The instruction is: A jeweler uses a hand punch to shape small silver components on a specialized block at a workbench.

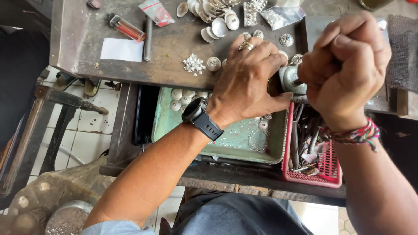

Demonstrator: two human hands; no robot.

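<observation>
Left hand (pixel 244 82): centre of the frame, palm down on the bench edge, fingers together and curled toward a small metal piece (pixel 291 79); a ring and a dark watch show.
Right hand (pixel 344 65): upper right, fist closed tight; whatever it grips is hidden inside the fingers.
Metal piece: between the two hands, mostly covered, shape hard to make out.
Bench (pixel 87 52): dark, scuffed, with silver domes (pixel 215 17), a lighter (pixel 126 27), white paper (pixel 122 49).
Green tray (pixel 163 117): below the left wrist, partly hidden.
Red basket (pixel 328 167): lower right, holds tools, top covered by the right wrist.
</observation>
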